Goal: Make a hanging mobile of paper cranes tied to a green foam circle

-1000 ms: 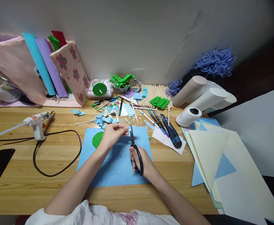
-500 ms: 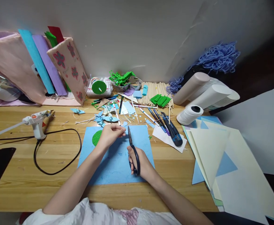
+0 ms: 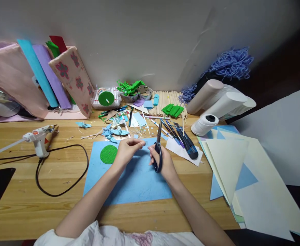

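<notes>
My right hand [image 3: 164,160] is wrapped round the dark-handled scissors [image 3: 159,135], whose blades point up and away from me and look closed. Its thumb and fingertips come near the left hand's fingertips. My left hand [image 3: 128,150] pinches a tiny light-blue piece of paper [image 3: 146,143], mostly hidden by the fingers. Both hands are above a blue sheet [image 3: 129,188] lying on the wooden table. A green paper disc [image 3: 108,154] with a small hole in the middle lies on that sheet, left of my left hand.
Blue folded paper cranes [image 3: 114,131] and scraps lie behind the sheet. Pens and a utility knife [image 3: 187,141] are to the right, near stacked paper [image 3: 262,191]. A glue gun [image 3: 39,140] with its cable is at left. Wooden sticks [image 3: 162,102] line the wall.
Both hands have moved, the right one up and to the right with the scissors, the left one slightly right. More of the green disc shows now. The view has shifted slightly.
</notes>
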Demonstrator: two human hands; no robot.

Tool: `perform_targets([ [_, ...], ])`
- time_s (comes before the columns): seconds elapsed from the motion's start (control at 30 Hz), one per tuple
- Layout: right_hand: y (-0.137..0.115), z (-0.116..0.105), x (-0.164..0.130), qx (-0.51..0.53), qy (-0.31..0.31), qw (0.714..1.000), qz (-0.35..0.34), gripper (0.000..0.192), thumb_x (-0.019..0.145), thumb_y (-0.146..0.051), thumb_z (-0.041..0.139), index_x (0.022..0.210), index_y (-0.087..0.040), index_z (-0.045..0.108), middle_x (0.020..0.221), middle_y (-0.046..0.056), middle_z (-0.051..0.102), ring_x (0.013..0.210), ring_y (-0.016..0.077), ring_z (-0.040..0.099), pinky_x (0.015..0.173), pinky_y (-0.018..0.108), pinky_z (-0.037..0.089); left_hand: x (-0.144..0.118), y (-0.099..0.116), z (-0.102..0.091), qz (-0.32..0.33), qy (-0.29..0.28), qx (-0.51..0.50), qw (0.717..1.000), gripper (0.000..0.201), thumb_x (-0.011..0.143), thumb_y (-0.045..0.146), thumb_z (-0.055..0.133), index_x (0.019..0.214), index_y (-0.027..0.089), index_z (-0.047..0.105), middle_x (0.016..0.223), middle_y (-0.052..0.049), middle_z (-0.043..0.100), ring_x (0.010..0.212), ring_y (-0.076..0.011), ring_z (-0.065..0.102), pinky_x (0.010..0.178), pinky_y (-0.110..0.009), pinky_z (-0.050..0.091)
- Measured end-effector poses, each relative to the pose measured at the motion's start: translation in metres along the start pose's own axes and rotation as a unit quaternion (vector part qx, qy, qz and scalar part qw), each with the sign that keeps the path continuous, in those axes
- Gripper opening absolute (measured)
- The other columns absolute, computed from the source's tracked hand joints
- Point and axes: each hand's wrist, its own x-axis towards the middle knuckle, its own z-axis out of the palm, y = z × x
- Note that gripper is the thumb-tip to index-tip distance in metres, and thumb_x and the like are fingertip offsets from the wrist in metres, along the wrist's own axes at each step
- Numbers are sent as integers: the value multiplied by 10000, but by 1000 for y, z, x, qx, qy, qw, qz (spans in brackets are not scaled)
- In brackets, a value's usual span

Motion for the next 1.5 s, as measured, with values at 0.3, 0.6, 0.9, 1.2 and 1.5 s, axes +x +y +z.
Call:
perform_targets([
  [0.3, -3, -8, 3, -62, 27, 997, -33, 300, 701, -441, 631, 756, -170, 514, 556, -61, 474, 399, 62, 445, 378, 178, 383, -3, -3, -7, 45, -32, 172, 984, 274, 743, 390, 589, 759, 134, 686, 721, -61, 681, 674, -167, 608, 642, -276, 459],
  [0.6, -2, -15, 8, -72, 44, 996, -39, 309, 715, -455, 612, 776, -168, 516, 589, -48, 501, 415, 60, 462, 378, 171, 384, 20, -14, -6, 122, 47, 501, 855, 121, 712, 223, 659, 804, 174, 597, 832, -44, 621, 783, -178, 563, 633, -260, 377],
  [0.9, -6, -12, 8, -92, 29, 995, -29, 306, 684, -444, 628, 758, -174, 505, 591, -40, 497, 442, 80, 458, 407, 193, 403, 18, -8, -6, 132, 8, 432, 892, 14, 721, 180, 610, 729, 171, 603, 778, -40, 651, 747, -173, 585, 644, -264, 399],
  [1.2, 3, -15, 8, -215, 39, 969, -116, 184, 774, -366, 528, 752, -184, 539, 653, 3, 554, 615, 151, 535, 572, 238, 426, 10, 3, -5, 49, -136, 222, 964, 161, 696, 245, 586, 773, 144, 685, 710, -43, 694, 677, -162, 632, 633, -252, 474],
  [1.5, -2, -15, 4, -246, 33, 959, -140, 140, 792, -325, 498, 754, -192, 524, 680, 4, 560, 644, 156, 540, 594, 233, 414, 3, 8, -6, 108, -161, 271, 943, 217, 776, 297, 496, 764, 146, 652, 753, -55, 684, 670, -148, 606, 609, -232, 444],
])
